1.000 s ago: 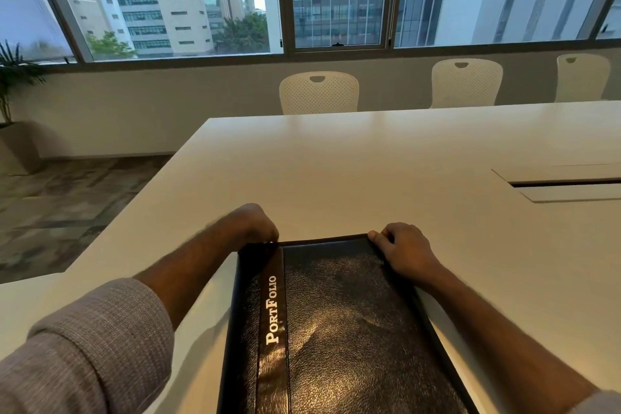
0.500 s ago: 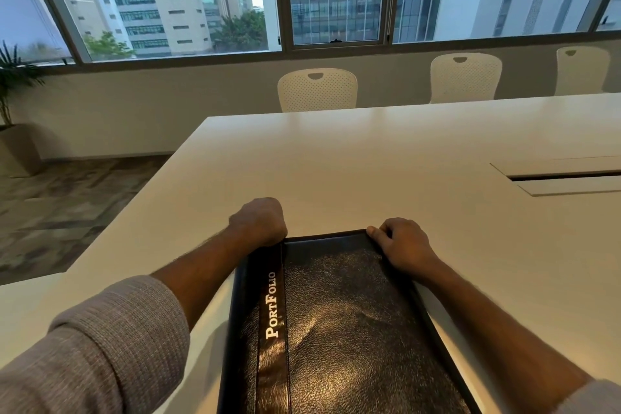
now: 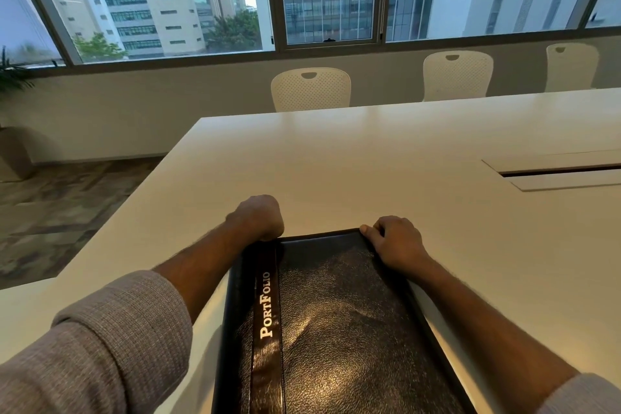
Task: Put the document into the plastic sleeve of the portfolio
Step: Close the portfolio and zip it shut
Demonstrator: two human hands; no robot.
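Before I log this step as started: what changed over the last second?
Little. The left hand, earlier curled low against the portfolio's far left corner, has lifted a bit into a fist at that corner. The right hand keeps gripping the far right corner. The portfolio stays closed and flat on the table; no document is in view.

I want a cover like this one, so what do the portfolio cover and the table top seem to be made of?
The portfolio looks like black leather or a leather imitation: pebbled grain, glossy sheen catching the light, and a smoother shiny strip bearing the printed name. Real or faux cannot be told. The table looks like a smooth off-white laminate or painted board, with a soft satin reflection and no visible grain.
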